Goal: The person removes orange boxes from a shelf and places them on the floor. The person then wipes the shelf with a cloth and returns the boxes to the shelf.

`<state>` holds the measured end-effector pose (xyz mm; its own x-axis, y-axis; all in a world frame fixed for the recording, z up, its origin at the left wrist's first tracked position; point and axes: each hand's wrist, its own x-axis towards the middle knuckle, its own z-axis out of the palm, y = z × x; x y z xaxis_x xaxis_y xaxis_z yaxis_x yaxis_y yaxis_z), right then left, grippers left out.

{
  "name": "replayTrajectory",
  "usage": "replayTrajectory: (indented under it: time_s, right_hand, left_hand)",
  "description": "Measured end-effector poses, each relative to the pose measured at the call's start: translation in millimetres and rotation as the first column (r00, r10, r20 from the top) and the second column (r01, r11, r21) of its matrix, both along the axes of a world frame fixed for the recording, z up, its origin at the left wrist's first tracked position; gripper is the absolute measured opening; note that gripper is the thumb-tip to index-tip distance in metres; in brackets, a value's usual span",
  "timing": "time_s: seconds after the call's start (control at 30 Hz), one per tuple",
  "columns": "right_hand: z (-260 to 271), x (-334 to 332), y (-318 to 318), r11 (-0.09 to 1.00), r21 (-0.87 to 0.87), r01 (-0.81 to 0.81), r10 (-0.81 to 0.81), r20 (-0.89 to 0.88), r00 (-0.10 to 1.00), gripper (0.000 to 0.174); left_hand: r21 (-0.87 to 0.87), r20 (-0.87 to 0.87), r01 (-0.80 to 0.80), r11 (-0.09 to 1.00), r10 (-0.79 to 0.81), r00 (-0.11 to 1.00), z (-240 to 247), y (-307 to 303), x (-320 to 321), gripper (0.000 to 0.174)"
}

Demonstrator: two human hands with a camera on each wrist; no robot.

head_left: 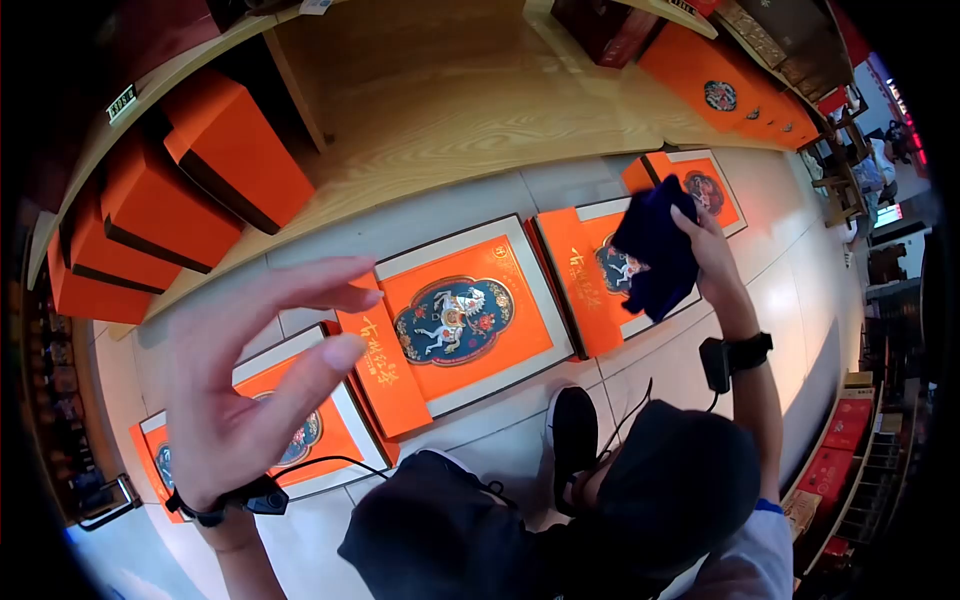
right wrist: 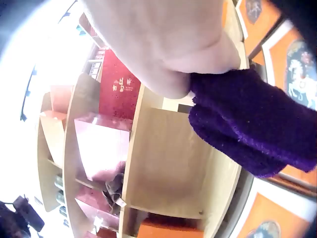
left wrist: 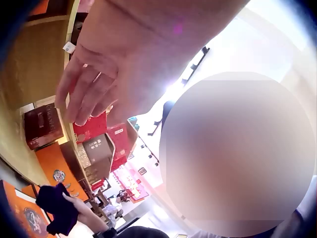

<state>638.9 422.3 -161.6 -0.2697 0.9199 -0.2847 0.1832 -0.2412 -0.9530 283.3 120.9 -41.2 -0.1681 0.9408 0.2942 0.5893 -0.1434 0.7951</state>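
Note:
My right hand (head_left: 712, 255) grips a dark purple cloth (head_left: 655, 250), which hangs in folds over one of the orange boxes on the floor. The right wrist view shows the cloth (right wrist: 257, 119) bunched below the thumb side of the hand (right wrist: 173, 54). My left hand (head_left: 260, 370) is raised with nothing in it, thumb and fingers apart and loosely bent. Beneath and beside it lies an orange gift box (head_left: 520, 330) with a white horse in a dark blue medallion. Another horse box (head_left: 585, 300) lies partly behind the cloth.
Several orange boxes (head_left: 240, 150) stand on the wooden shelf (head_left: 430, 120) at left, with more orange boxes (head_left: 690, 85) at upper right. A row of horse boxes lies along the tiled floor (head_left: 500, 440). Red boxes (head_left: 845, 425) fill a rack at right. Cables hang from both wrists.

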Motion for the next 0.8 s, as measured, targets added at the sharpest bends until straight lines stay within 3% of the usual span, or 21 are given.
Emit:
replayTrajectory:
  time_s: [0.1, 0.17, 0.23, 0.37, 0.57, 0.7, 0.77, 0.8]
  right_hand:
    - [-4.5, -0.2, -5.6, 0.99, -0.136, 0.035, -0.041, -0.041, 0.998, 0.03]
    - [-11.4, -4.9, 4.9, 0.929, -0.366, -0.045, -0.043, -0.23, 0.972, 0.03]
    - [-19.7, -16.8, 8.6, 0.881, -0.453, -0.138, -0.06, -0.397, 0.916, 0.033]
    - [-39.0, -45.3, 14.7, 0.838, -0.522, -0.159, -0.103, -0.436, 0.894, 0.035]
    - [-65.1, -45.2, 58.1, 0.817, -0.538, -0.21, -0.038, -0.413, 0.91, 0.032]
    - [-95.4, -35.1, 96.6, 0.787, -0.574, -0.224, -0.111, -0.49, 0.865, 0.028]
    - [-133.5, -42.2, 125.7, 0.77, -0.574, -0.278, -0.134, -0.572, 0.81, 0.027]
    - [-147.9, -50.1, 136.3, 0.721, -0.574, -0.388, -0.093, -0.636, 0.766, 0.026]
  left_hand:
    - [-0.031, 0.037, -0.026, 0.999, 0.027, 0.999, -3.3, 5.7, -5.9, 0.033]
    - [-0.048, 0.055, -0.023, 0.999, 0.025, 0.998, -10.2, 13.9, -2.8, 0.031]
    - [-0.112, 0.087, 0.031, 0.993, -0.021, 0.996, -20.1, 22.8, -0.4, 0.028]
    - [-0.128, -0.023, 0.006, 0.992, -0.009, 1.0, -28.2, 35.0, 16.6, 0.026]
    - [-0.213, -0.002, -0.059, 0.975, 0.06, 0.998, -38.7, 50.6, 36.6, 0.025]
    - [-0.327, 0.013, -0.129, 0.936, 0.141, 0.99, -43.4, 64.3, 47.4, 0.025]
    - [-0.356, -0.018, -0.151, 0.922, 0.155, 0.988, -48.7, 74.9, 48.8, 0.026]
    - [-0.378, -0.031, -0.167, 0.911, 0.168, 0.985, -50.7, 80.9, 49.8, 0.026]
